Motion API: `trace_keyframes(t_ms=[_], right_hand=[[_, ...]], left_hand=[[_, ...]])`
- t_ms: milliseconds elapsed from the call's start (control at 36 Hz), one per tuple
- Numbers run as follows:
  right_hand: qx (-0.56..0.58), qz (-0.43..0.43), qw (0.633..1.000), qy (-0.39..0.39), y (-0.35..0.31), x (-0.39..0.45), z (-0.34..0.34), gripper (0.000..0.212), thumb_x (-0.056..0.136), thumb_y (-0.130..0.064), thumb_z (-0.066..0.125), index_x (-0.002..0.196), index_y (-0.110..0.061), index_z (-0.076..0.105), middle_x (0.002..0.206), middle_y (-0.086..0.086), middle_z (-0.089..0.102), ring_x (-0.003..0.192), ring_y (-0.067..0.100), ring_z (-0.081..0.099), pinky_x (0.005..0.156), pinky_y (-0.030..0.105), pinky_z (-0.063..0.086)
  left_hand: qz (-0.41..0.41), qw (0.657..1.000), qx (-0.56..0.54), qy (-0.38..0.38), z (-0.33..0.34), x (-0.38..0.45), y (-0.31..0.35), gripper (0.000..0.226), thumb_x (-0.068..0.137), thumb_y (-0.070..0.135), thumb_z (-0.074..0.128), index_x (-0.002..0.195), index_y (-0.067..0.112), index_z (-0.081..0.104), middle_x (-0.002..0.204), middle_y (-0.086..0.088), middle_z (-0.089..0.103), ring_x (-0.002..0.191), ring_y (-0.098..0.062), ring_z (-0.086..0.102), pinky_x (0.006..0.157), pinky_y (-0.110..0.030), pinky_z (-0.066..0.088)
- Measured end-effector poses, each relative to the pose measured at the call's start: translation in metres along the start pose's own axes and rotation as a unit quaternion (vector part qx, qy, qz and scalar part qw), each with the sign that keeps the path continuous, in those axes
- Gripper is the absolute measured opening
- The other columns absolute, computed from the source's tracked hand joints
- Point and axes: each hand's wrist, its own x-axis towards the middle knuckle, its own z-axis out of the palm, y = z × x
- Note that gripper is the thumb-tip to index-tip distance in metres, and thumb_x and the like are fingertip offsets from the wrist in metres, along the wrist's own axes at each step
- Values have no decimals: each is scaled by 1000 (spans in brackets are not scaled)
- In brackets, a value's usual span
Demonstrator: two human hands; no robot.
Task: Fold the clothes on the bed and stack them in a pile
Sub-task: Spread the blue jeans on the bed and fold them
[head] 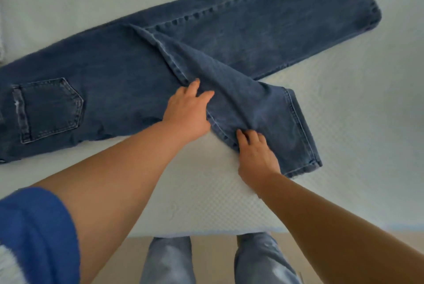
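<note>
Step in hand (judged): laying the near leg (pixel 263 109) of the jeans (pixel 110 91) over the far leg (pixel 286 22), i.e. the lengthwise fold.

Location: jeans are lying back side up across the bed (pixel 355 123), waist toward the left edge of view, pocket (pixel 51 109) showing. Far leg is running flat toward the upper right. Near leg is lying skewed off the crotch, hem pointing at the near edge of the bed.

Procedure, recommended:
1. Anchor the crotch area w/ one hand so the seat is not dragging.
2. Swing the near leg up onto the far leg; match inseams and hems.
3. Smooth from seat toward hems before any cross fold.
Risk: the diagonal ridge along the near leg may get trapped as a crease if not flattened first.

Left hand (pixel 187 114): palm down on the denim by the crotch, where the near leg is starting. Fingers are mostly straight, slightly spread, tips pressing against the raised fold. No pinch visible; it is holding the cloth down, not gripping.

Right hand (pixel 257 155): resting on the near leg's inner edge, closer to the hem. Fingers are bent, tips digging at the seam edge; appears to be pinching the denim, but the thumb is hidden, so grip is approx. only.

No pile visible yet.
</note>
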Motion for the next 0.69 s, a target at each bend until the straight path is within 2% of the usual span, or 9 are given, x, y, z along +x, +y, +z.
trace_keyframes(t_ms=[83, 139, 194, 333, 389, 444, 528, 611, 694], right_hand=[[30, -18, 999, 6, 19, 4, -12, 55, 87, -7, 44, 140, -18, 35, 137, 2, 35, 125, 23, 35, 88, 40, 46], [86, -14, 996, 20, 32, 8, -29, 39, 85, -7, 44, 121, -18, 54, 120, 4, 52, 109, 25, 50, 80, 34, 45], [136, -5, 990, 36, 46, 11, -51, 29, 82, -7, 48, 106, -19, 61, 106, 6, 60, 95, 27, 56, 71, 29, 40], [72, 15, 995, 69, 87, 18, -121, 24, 82, -15, 51, 99, -26, 63, 95, 6, 66, 80, 26, 54, 66, 27, 35], [20, 29, 999, 36, 104, 24, -150, 17, 82, -19, 51, 91, -31, 58, 83, -1, 62, 70, 18, 49, 62, 28, 35], [-38, 36, 998, -20, 118, 31, -176, 14, 83, -19, 51, 88, -32, 52, 74, -10, 52, 67, 11, 46, 60, 29, 36], [-89, 55, 991, -80, 141, 44, -210, 12, 84, -16, 52, 91, -25, 54, 76, -6, 50, 78, 19, 49, 68, 30, 36], [21, 82, 996, 0, 156, 59, -238, 8, 83, -14, 59, 91, -17, 61, 88, 9, 58, 86, 26, 49, 76, 31, 35], [173, 87, 974, 117, 164, 73, -261, 3, 82, -12, 62, 84, -14, 62, 89, 13, 61, 84, 27, 53, 78, 37, 42]], left_hand=[[5, 999, 36, 26, 3, 3, 0, 66, 79, 30, 62, 140, 30, 39, 154, -8, 20, 127, -35, 29, 102, -41, 27], [12, 997, 55, 53, 2, 4, -3, 63, 78, 24, 62, 137, 31, 44, 152, -8, 27, 132, -34, 24, 104, -42, 23], [16, 994, 58, 86, 1, 6, -5, 57, 76, 19, 64, 130, 29, 53, 148, -11, 35, 136, -36, 20, 104, -44, 19], [56, 990, 17, 128, -11, 18, 1, 28, 78, 32, 68, 103, 20, 69, 118, -1, 60, 124, -26, 40, 97, -38, 24], [71, 985, -3, 159, -23, 26, 8, 19, 82, 36, 65, 92, 20, 69, 95, 5, 62, 112, -23, 49, 92, -38, 26], [71, 978, -45, 190, -39, 36, 15, 16, 84, 32, 64, 88, 17, 68, 83, 4, 59, 100, -26, 53, 89, -40, 32], [63, 966, -126, 218, -67, 56, 24, 11, 86, 27, 60, 84, 17, 66, 78, 1, 55, 85, -24, 52, 76, -37, 38], [20, 965, -165, 202, -85, 76, 32, 13, 89, 27, 54, 79, 21, 59, 80, 2, 56, 82, -17, 49, 68, -27, 31], [-26, 965, -186, 183, -95, 93, 38, 19, 91, 28, 51, 79, 15, 58, 76, 3, 56, 82, -19, 52, 66, -28, 32]])
